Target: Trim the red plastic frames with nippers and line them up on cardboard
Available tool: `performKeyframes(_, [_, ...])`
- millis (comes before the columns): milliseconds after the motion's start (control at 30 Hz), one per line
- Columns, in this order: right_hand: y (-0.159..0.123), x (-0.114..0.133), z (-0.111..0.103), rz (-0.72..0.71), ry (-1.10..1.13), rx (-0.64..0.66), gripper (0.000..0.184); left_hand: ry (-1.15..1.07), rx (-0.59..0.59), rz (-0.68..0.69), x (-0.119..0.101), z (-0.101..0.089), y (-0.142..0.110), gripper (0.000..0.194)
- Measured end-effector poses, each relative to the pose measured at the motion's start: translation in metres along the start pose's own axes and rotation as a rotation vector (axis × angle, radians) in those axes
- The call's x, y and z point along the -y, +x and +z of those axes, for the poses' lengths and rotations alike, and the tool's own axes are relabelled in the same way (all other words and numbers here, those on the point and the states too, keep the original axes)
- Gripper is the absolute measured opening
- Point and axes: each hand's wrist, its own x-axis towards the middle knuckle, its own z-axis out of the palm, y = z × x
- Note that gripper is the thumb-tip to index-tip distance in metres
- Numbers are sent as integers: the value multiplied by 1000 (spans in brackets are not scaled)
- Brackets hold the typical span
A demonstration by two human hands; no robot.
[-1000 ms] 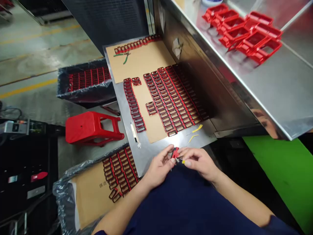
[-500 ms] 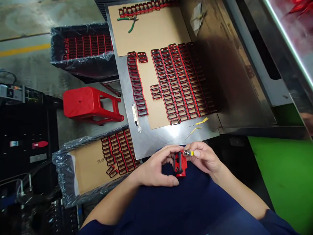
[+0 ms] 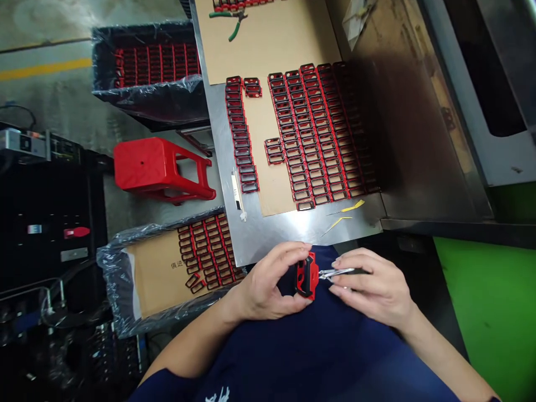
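Over my lap, my left hand (image 3: 268, 287) pinches a small red and black frame part (image 3: 306, 276) between thumb and fingers. My right hand (image 3: 372, 287) grips metal tweezers (image 3: 341, 272), and their tips touch the right side of the part. Just above my hands lies the steel tray (image 3: 272, 234) with a cardboard sheet carrying rows of the same red frames (image 3: 318, 134).
Two yellow slivers (image 3: 349, 209) lie on the tray's near edge, a white stick (image 3: 237, 195) to their left. A bag-lined box of frames (image 3: 196, 259) sits at lower left, another bin (image 3: 146, 70) farther back, and a red stool (image 3: 161, 167) between. Green-handled pliers (image 3: 230, 19) lie at the top.
The view has tilted down toward my lap. The part turned in my left hand, and my right hand brought the tweezers level against its right side.
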Motion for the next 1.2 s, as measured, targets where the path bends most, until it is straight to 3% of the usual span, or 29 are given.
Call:
performKeyframes(200, [13,12,9,-135,-62,42,5,-14,-16,36,6,3,0,76])
performKeyframes(567, [19,13,13,-139,-57,24,5,-28,-97,33,10,5,-1,80])
performKeyframes(1200, [20,12,14,-146,-55,15,6,-52,-112,-1,13,7,-4,81])
